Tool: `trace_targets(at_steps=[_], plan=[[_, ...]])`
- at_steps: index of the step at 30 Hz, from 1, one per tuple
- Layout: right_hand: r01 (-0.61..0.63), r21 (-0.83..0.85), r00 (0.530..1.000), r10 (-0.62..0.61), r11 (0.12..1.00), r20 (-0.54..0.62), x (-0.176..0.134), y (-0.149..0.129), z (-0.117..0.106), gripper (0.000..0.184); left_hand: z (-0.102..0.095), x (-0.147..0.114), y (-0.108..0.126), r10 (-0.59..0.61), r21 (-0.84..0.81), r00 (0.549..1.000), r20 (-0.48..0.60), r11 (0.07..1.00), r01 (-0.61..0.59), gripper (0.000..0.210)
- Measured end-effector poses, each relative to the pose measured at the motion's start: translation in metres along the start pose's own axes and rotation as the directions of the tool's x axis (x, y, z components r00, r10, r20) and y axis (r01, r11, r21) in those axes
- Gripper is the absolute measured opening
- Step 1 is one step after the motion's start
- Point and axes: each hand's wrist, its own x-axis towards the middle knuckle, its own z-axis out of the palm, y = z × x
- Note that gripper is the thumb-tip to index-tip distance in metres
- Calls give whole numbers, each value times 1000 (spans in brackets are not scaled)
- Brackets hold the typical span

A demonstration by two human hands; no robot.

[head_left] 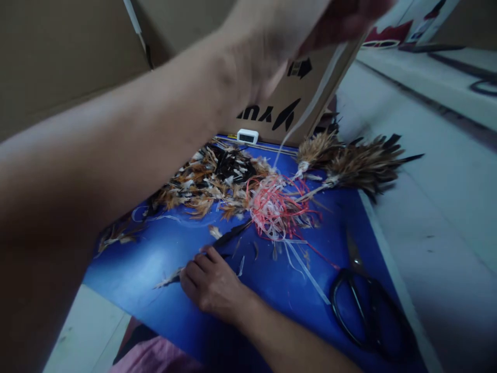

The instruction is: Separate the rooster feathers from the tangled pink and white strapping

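Note:
My left arm reaches across the upper view. My left hand (pixel 330 23) is blurred and partly cut off at the top edge; a thin white plastic strip (pixel 310 106) hangs from it, rising out of a tangle of pink and white plastic strings (pixel 274 207). My right hand (pixel 212 285) rests low over the blue board (pixel 155 259), fingers closed around feathers. A dark feather (pixel 231 235) points out beyond the fingers towards the tangle, and a pale grey tip (pixel 169 280) shows on the other side. What lies inside the palm is hidden.
Brown and black loose feathers (pixel 205 186) lie heaped behind. Two tied feather bundles (pixel 361 163) lie at the right. Black-handled scissors (pixel 365 311) sit at the board's right edge. A cardboard box (pixel 272 103) stands behind a small white digital device (pixel 247 136).

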Motion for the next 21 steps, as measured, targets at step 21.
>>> trace_targets(at_steps=[21], plan=[[2,8,999,-3,1000,39,1,3,3,16,70,109,-251,898,401,227,376,63,-914,22]])
